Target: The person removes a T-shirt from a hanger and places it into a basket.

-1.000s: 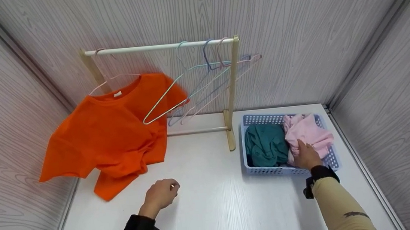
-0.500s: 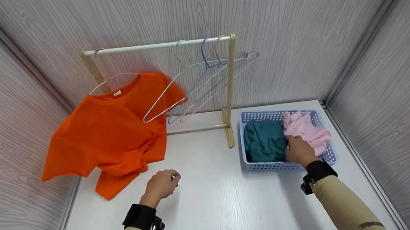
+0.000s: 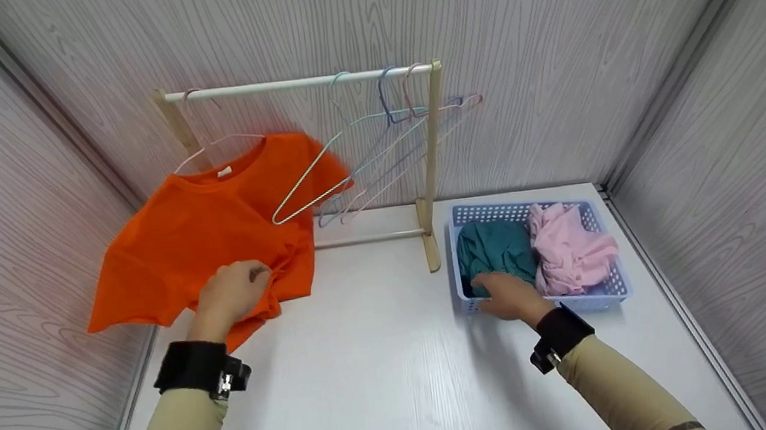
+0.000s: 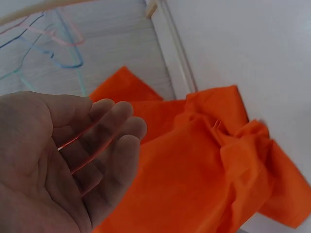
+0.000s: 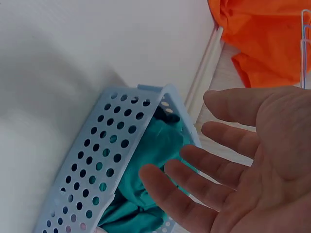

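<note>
An orange T-shirt [image 3: 214,217] hangs on a pink hanger at the rack's left end, its lower part bunched. Just in front of it is my left hand [image 3: 232,293], fingers loosely curved with nothing held, as the left wrist view also shows. My right hand [image 3: 509,294] hovers over the near left rim of the blue basket [image 3: 539,307]. In the right wrist view its fingers [image 5: 199,179] are spread and relaxed, holding nothing. A crumpled green cloth garment [image 3: 495,246] lies in the basket's left half, a pink one [image 3: 569,246] in the right half.
The clothes rack [image 3: 300,82] has a white bar and wooden posts. Toward its right end hang a mint hanger [image 3: 308,169], a blue hanger [image 3: 382,95] and a pink hanger [image 3: 406,90]. Wood-patterned walls enclose the white table [image 3: 370,371] at the back and sides.
My right hand has left the pink garment and moved left to the basket's near left rim. My left hand has moved left and up, in front of the orange T-shirt.
</note>
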The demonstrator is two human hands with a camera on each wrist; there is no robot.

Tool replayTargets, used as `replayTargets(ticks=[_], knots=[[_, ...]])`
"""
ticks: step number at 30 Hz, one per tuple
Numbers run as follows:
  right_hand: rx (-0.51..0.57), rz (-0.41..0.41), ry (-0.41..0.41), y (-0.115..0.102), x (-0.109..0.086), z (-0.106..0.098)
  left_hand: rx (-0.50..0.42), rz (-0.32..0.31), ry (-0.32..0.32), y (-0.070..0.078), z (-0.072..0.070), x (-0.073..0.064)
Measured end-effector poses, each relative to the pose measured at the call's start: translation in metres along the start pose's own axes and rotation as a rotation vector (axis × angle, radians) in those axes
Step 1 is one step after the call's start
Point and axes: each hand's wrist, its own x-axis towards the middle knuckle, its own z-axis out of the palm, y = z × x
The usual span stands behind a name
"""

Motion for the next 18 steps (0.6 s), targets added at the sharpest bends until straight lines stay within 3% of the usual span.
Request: replayTargets(ticks=[4, 9, 14, 18], knots=[[-0.008, -0.048, 0.008, -0.011, -0.001, 0.009, 0.026, -0.01, 0.053, -0.003, -0.041, 0.0], [0.025, -0.035, -0.004, -0.013, -0.001, 0.019, 0.031, -0.027, 0.161, -0.007, -0.077, 0.008], [0.053, 0.001, -0.033, -0.01, -0.006, 0.028, -0.009, -0.099, 0.269, -0.02, -0.097, 0.019], [0.045, -0.006, -0.039, -0.006, -0.011, 0.033, -0.063, -0.175, 0.271, -0.031, -0.101, 0.028]])
